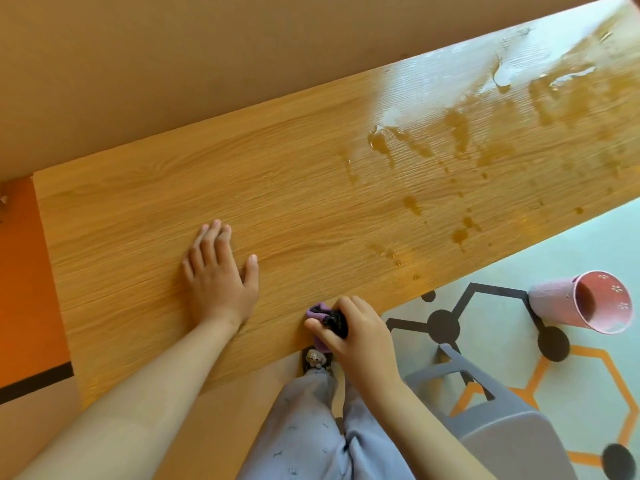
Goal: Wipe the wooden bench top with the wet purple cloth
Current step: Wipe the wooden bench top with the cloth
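Wiping seems barely begun: the right hand's [353,336] fingers [348,304] curl round the bunched purple cloth [320,310] at the table's [277,174] near edge at 6 o'clock, the left hand [218,271] presses flat, fingers straight, at 8 o'clock, and puddles [485,109] toward 2 o'clock lie unwiped.

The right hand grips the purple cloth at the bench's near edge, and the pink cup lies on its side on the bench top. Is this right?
Not quite: in the head view the pink cup lies on its side on the floor, not on the bench top. The rest is correct.
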